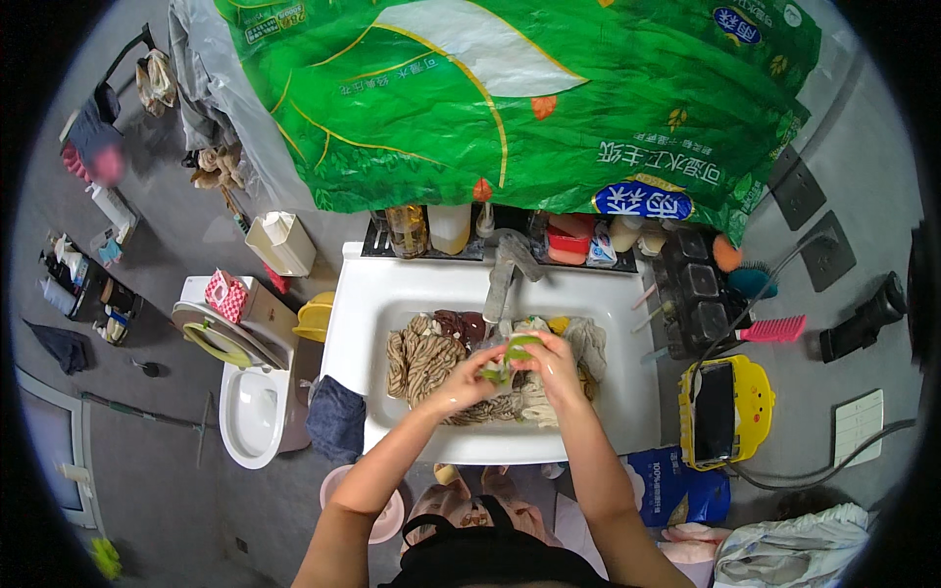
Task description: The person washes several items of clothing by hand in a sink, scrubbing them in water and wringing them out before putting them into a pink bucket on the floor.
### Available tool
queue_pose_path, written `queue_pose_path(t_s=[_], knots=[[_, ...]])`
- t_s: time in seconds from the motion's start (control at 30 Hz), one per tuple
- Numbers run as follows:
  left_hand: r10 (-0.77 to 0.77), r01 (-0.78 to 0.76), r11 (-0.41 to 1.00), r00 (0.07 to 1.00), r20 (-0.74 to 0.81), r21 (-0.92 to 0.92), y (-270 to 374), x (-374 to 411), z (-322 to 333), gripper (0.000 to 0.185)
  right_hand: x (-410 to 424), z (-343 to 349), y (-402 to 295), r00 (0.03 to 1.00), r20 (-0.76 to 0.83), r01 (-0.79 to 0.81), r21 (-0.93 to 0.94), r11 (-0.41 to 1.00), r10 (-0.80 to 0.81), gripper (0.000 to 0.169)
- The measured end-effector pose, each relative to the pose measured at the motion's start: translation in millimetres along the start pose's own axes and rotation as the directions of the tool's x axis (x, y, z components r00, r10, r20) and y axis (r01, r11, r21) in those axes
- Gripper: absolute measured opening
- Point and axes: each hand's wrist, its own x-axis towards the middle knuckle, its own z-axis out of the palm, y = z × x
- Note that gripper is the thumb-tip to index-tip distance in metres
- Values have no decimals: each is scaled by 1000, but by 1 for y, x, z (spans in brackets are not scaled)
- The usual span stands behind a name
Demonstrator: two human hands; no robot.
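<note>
Over a white washbasin (456, 445), my left hand (467, 386) and my right hand (548, 360) hold a small wet green-and-white cloth item (522, 344) between them, just in front of the grey faucet (503, 283). Its exact kind cannot be told. Below lies a heap of wet clothes: a brown-and-tan striped garment (430, 356) on the left, a dark red cloth (462, 325) near the back, a grey cloth (586, 345) on the right and a cream cloth (540, 404) at the front.
Bottles (448, 228) and a red soap box (570, 239) line the ledge behind the faucet. A large green tissue package (441, 110) hangs above. On the right are a black organizer (695, 294), a pink comb (775, 328) and a yellow holder (757, 411); a toilet (253, 411) stands left.
</note>
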Motion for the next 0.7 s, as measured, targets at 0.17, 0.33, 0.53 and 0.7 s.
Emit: queue_pose_path(t_s=[0.17, 0.33, 0.53, 0.7], knots=[[97, -64, 980, 981, -167, 187, -19, 21, -16, 36, -15, 37, -19, 960, 233, 91, 273, 958, -158, 39], [-215, 19, 720, 957, -197, -694, 57, 23, 17, 26, -18, -33, 92, 872, 121, 470, -476, 743, -474, 85], [-142, -85, 428, 977, -160, -900, 72, 1, -1, 28, 26, 10, 133, 867, 55, 390, -692, 607, -495, 74], [-224, 38, 946, 793, -567, -321, 9, -10, -56, 34, 37, -4, 147, 960, -76, 122, -754, 646, -271, 57]])
